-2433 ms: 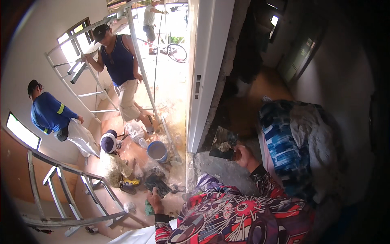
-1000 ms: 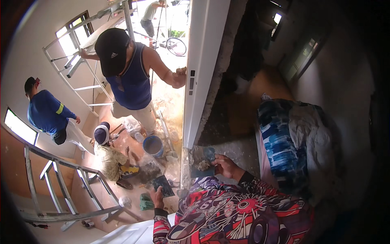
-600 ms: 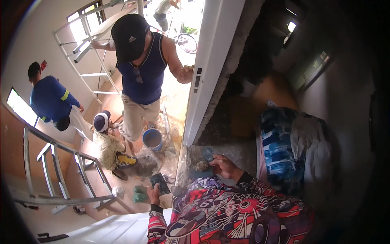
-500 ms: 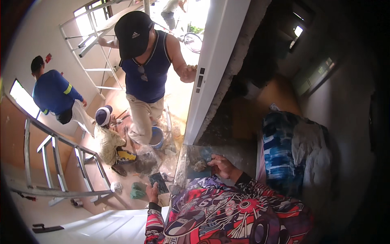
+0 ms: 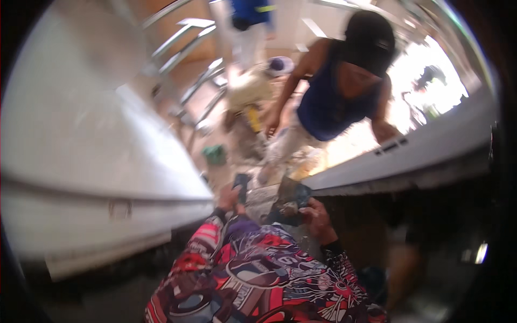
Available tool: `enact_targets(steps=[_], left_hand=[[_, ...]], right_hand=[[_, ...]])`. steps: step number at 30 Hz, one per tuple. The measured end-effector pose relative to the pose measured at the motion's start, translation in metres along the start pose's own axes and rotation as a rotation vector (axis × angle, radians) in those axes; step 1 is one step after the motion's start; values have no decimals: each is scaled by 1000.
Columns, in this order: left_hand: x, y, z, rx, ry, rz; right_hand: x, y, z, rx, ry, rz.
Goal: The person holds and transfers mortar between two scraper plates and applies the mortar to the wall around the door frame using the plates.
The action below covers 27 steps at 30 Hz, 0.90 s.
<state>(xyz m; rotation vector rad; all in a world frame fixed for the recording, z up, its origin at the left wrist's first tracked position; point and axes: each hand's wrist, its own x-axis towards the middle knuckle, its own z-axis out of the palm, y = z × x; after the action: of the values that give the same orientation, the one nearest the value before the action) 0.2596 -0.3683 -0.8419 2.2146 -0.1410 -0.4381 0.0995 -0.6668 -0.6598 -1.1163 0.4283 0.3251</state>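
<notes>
My left hand (image 5: 228,197), closed, grips a small dark rectangular blade (image 5: 242,183) that points away from me. My right hand (image 5: 318,216) has its fingers closed on the edge of a flat bluish plate (image 5: 286,216), where a greyish lump of paste seems to lie. The two tools are held a short way apart, low in front of my patterned shirt. Blur hides their handles and finer detail.
A white door (image 5: 97,156) stands on the left, a white frame (image 5: 409,142) on the right. Facing me, close by, is a person in a blue sleeveless top (image 5: 334,107). Another crouches behind (image 5: 250,89) near a metal ladder (image 5: 186,48). Green cloth or bag (image 5: 214,154) lies on the floor.
My view has swung left, so the door fills the left side and the frame lies to the right. Both hands keep hold of their tools. The person in blue has lowered an arm.
</notes>
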Motion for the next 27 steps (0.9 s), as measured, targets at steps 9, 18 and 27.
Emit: enact_targets(steps=[9, 18, 27], left_hand=[[-148, 5, -7, -52, 467, -217], [-247, 10, -18, 111, 871, -238], [-333, 118, -58, -4, 528, -211]], right_hand=[[43, -11, 58, -99, -487, 162], [55, -24, 104, -194, -885, 219], [34, -35, 120, 151, -1023, 162]])
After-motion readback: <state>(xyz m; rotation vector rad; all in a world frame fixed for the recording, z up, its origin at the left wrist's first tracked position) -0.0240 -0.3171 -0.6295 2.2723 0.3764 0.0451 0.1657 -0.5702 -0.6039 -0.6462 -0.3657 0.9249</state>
